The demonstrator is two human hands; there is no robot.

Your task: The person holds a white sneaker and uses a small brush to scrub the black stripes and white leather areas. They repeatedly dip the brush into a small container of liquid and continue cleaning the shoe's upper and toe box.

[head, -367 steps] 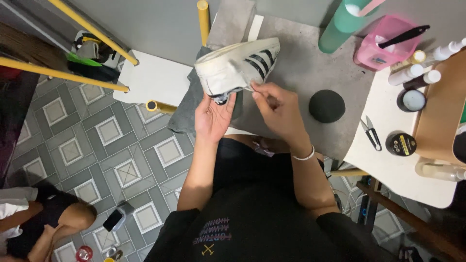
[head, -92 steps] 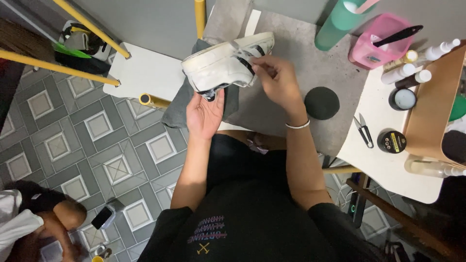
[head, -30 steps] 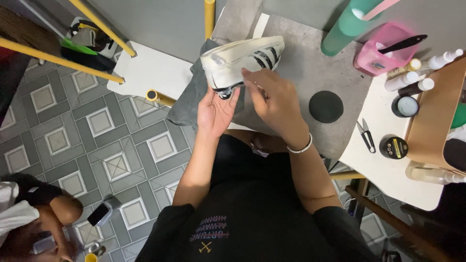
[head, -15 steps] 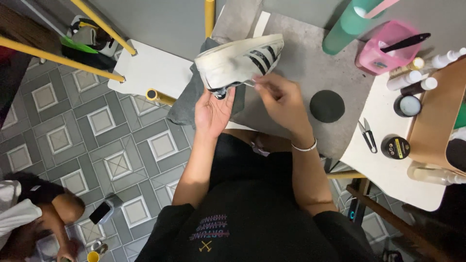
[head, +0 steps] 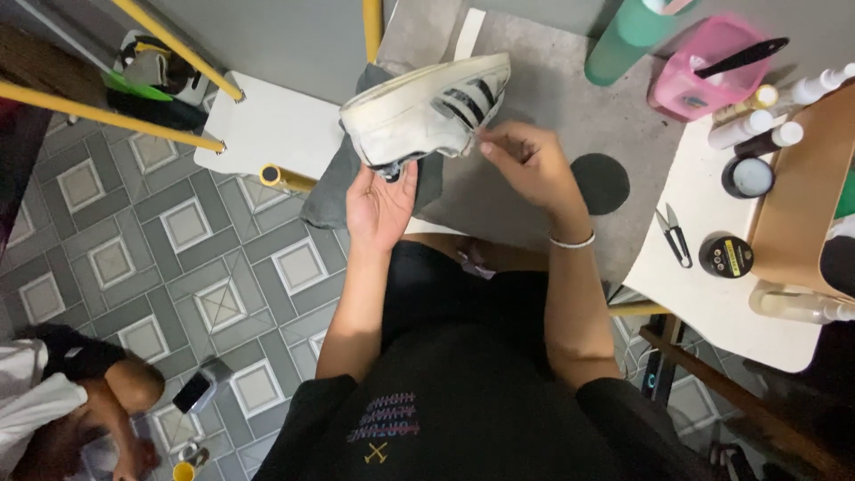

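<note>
Head view showed a white sneaker (head: 426,111) with black stripes held up over a grey mat (head: 534,80), its sole turned to the left. The left hand (head: 381,203) lay open, palm up, beneath the heel end, propping the sneaker rather than clasping it. The right hand (head: 525,160) was closed in a pinch at the striped side; what it pinched was too small to tell. A grey cloth (head: 334,191) hung off the mat's left edge, just under the shoe.

To do this step well, I judged that the supporting palm should stay steady under the heel while the pinching fingers worked in short, gentle pulls, the shoe staying over the mat.

At the far right a pink tub (head: 695,85) held a black brush (head: 744,56), its handle sticking out over the rim. A green bottle (head: 628,40) stood beside it. On the white table (head: 712,294) sat a small open jar (head: 748,176) of pale cream, a closed black tin (head: 726,256), small scissors (head: 672,233) and several capped bottles (head: 757,129). A black round lid (head: 599,183) lay on the mat near the right wrist.
</note>
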